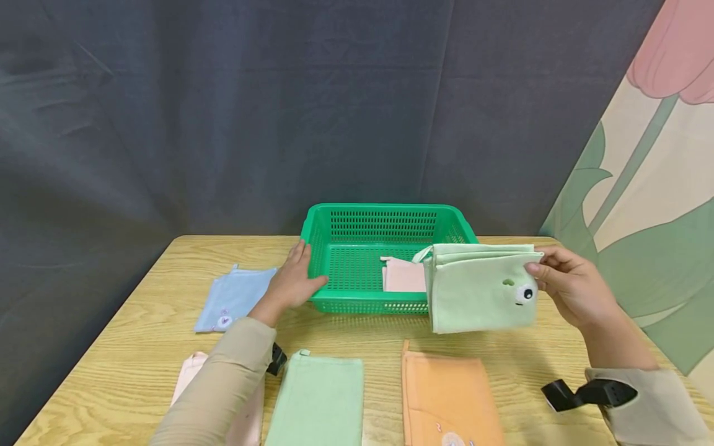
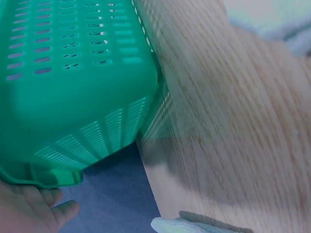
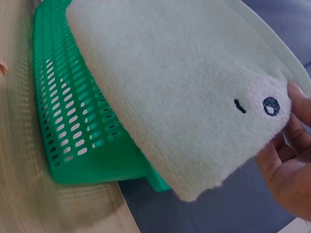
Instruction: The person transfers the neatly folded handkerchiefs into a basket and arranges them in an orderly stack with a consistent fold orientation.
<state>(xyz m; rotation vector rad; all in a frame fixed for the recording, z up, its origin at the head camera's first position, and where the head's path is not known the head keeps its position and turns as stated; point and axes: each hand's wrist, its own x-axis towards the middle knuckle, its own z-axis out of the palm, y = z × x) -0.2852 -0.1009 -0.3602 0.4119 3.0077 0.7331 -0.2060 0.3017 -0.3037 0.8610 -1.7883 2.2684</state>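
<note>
My right hand (image 1: 571, 285) pinches a folded light green towel (image 1: 474, 297) by its right edge, thumb in front. The towel hangs over the front right corner of a green plastic basket (image 1: 348, 302) and bears an embroidered face with a dark eye, close up in the right wrist view (image 3: 184, 97). Inside the basket lies a folded pink towel (image 1: 404, 275), partly hidden behind the green one. My left hand (image 1: 292, 275) rests on the basket's left rim with fingers straight; in the left wrist view its fingers (image 2: 36, 201) lie along the rim.
On the wooden table (image 1: 139, 328) lie a blue towel (image 1: 234, 297) left of the basket, then a pink towel (image 1: 248, 415) partly under my left forearm, a green towel (image 1: 318, 396) and an orange towel (image 1: 446, 390) nearer me. A dark curtain (image 1: 312, 111) hangs behind.
</note>
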